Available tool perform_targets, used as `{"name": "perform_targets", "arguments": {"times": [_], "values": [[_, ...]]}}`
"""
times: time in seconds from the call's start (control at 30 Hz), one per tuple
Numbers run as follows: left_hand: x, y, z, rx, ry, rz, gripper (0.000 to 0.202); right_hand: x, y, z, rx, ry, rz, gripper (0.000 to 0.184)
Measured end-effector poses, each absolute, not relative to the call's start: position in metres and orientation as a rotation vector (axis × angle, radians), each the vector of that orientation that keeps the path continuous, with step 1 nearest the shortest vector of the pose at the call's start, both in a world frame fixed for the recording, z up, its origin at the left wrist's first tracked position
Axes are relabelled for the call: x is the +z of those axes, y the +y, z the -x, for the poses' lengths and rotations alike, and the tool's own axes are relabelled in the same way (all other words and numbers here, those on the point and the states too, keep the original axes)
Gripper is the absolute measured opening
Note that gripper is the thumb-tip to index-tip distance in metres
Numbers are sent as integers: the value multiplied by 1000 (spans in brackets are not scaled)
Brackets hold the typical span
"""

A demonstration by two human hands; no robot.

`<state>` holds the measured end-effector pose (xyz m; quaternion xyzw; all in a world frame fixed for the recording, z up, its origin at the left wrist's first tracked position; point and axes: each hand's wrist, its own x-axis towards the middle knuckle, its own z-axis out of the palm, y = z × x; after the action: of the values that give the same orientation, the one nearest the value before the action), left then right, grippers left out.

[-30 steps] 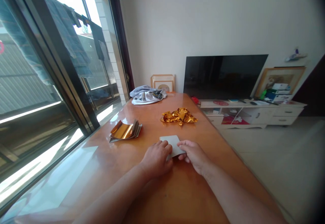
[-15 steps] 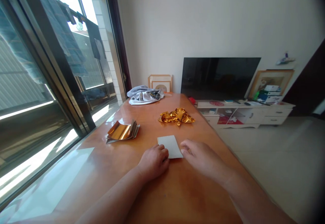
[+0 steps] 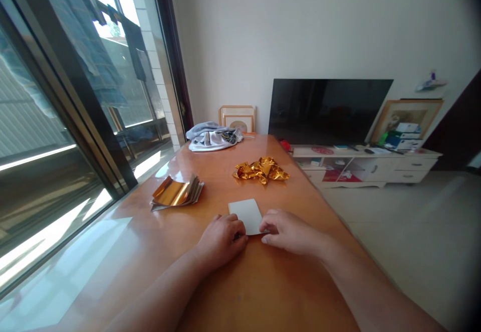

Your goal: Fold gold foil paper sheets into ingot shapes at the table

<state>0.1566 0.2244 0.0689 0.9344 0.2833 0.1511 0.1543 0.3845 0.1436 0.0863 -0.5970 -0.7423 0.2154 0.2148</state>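
A small square sheet of paper (image 3: 246, 212), pale side up, lies flat on the table in front of me. My left hand (image 3: 225, 235) rests on its near left corner with curled fingers, holding it down. At the near right corner, my right hand (image 3: 283, 230) has its thumb and fingertips around the paper's edge, the thumb on the near side. Beyond the paper sit several folded pieces of shiny gold foil paper (image 3: 262, 170). To the left stands a stack of gold foil sheets (image 3: 176, 191), the top one curling upward.
The brown table (image 3: 233, 292) shines with reflections. Grey cloth (image 3: 212, 137) is heaped at its far end. A sliding glass door (image 3: 86, 96) runs along the left. Beyond the table's right edge are a television (image 3: 326, 111) and a white low cabinet (image 3: 398, 166).
My right hand has moved left onto the paper's near right corner, its fingers now at the edge. My left hand stays on the paper. The view has shifted slightly.
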Motion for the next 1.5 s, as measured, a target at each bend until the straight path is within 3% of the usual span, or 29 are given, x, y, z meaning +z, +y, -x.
{"name": "perform_targets", "arguments": {"times": [0.13,0.57,1.07,1.5], "values": [[69,225,-157,434,796,-2673,10,74,145,-385,576,-2038,1607,11],[75,225,-150,385,916,-2564,20,56,154,-393,580,-1959,1549,21],[68,229,-148,325,1119,-2588,31,44,157,-386,505,-1819,1754,18],[65,231,-149,319,1127,-2573,26,44,157,-386,506,-1792,1773,14]]}}
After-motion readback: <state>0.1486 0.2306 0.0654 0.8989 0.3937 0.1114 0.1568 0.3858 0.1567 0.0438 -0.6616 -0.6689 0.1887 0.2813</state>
